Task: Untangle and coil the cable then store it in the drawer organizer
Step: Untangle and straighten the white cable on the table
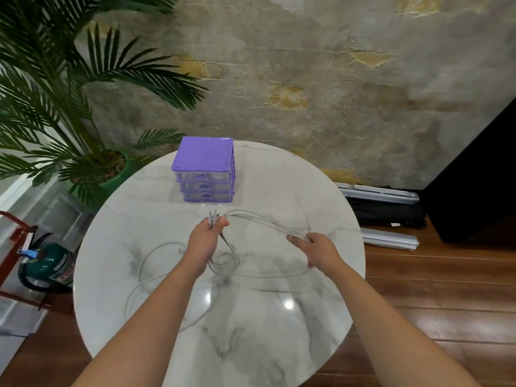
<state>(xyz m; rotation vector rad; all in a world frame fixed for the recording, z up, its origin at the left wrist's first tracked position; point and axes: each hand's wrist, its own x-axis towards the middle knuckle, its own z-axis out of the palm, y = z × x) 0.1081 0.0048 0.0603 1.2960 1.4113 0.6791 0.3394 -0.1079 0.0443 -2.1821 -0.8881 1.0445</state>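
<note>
A thin grey cable (pixel 262 220) stretches in several strands between my two hands above the round marble table (pixel 279 331). My left hand (pixel 205 240) grips the bundled strands, with plug ends sticking up from the fist. My right hand (pixel 317 251) pinches the other end of the loop to the right. More cable hangs down in small loops and trails over the table to the left, ending in a loose connector (pixel 181 250). The purple drawer organizer (pixel 203 159) stands at the table's far side, all three clear drawers closed.
A potted palm (pixel 83 113) stands at the far left beside the table. A green fire extinguisher (pixel 47 265) in a red stand sits on the floor to the left. Grey metal rails (pixel 388 238) and a black bag lie on the wooden floor at the right.
</note>
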